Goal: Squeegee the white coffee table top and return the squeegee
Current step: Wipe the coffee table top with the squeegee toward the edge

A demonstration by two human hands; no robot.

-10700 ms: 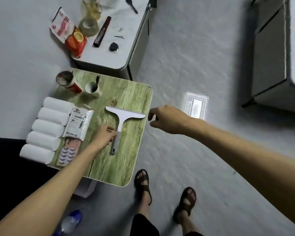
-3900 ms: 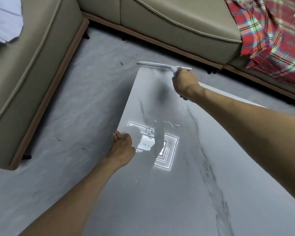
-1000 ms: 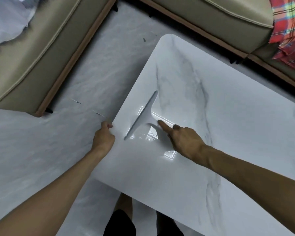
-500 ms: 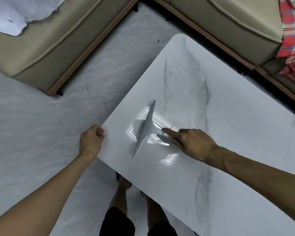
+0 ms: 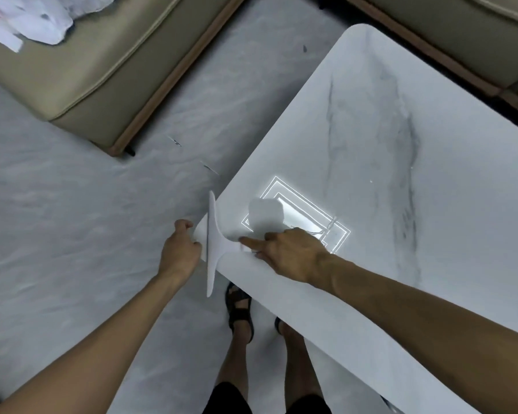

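**Two hands at the desk's edge as a squeegee stroke ran out**

Two hands met at the near left edge of the white coffee desk [image 5: 371, 162], where the squeegee [image 5: 213, 243] had arrived with its blade lying along the rim. Both tips of the blade overhung the floor [image 5: 57, 219], and its handle pointed back across the marble top toward the right hand [image 5: 284, 252]. That hand's fingers [image 5: 248, 242] were closed around the handle, the index finger stretched forward along it. The left hand [image 5: 180, 249] sat just off the desk beside the blade, its fingers curled loosely; whether they touched the blade or the rim could not be told, and nothing showed in that hand.

By the look of it, one pull across the top was ending, the blade having reached the edge where anything swept along would drop off. A bright ceiling-light reflection [image 5: 296, 216] lay on the top just behind the right hand, and the rest of the visible surface was bare, grey veining aside.

The next move probably called for lifting the blade clear, carrying it back toward the far side near the sofa [image 5: 102, 64], and setting it down flat beside the strip just cleared. Only after the remaining strips would returning the tool come due.
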